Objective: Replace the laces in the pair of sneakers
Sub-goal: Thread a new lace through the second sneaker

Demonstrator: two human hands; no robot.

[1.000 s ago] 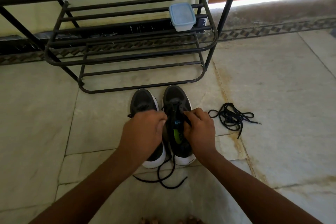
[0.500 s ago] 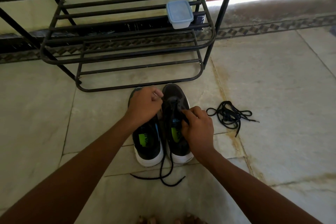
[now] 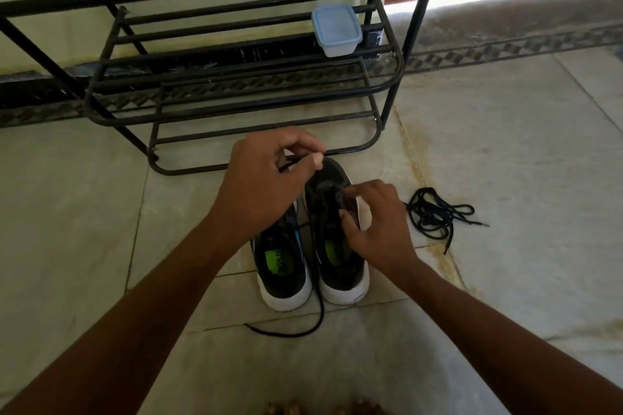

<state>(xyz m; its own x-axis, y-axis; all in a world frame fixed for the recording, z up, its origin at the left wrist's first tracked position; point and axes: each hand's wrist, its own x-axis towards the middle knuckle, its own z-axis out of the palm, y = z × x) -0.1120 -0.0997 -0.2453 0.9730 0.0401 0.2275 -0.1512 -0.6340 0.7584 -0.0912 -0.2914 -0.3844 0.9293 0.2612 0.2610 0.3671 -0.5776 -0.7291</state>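
Two black sneakers with white soles and green insole labels stand side by side on the floor, toes away from me: the left sneaker and the right sneaker. My left hand is raised over the toes and pinches a black lace that runs up through the right sneaker; its free end trails on the floor behind the heels. My right hand grips the right sneaker's eyelet edge. A loose pile of black laces lies on the floor to the right.
A black metal shoe rack stands just beyond the sneakers against the wall, with a pale blue lidded plastic box on its shelf. The floor is pale stone tile. My toes show at the bottom edge.
My left hand has risen from the left sneaker to above the toes, drawing the lace up through the right sneaker. The lace's loop on the floor has shortened. My right hand stays on the right sneaker.
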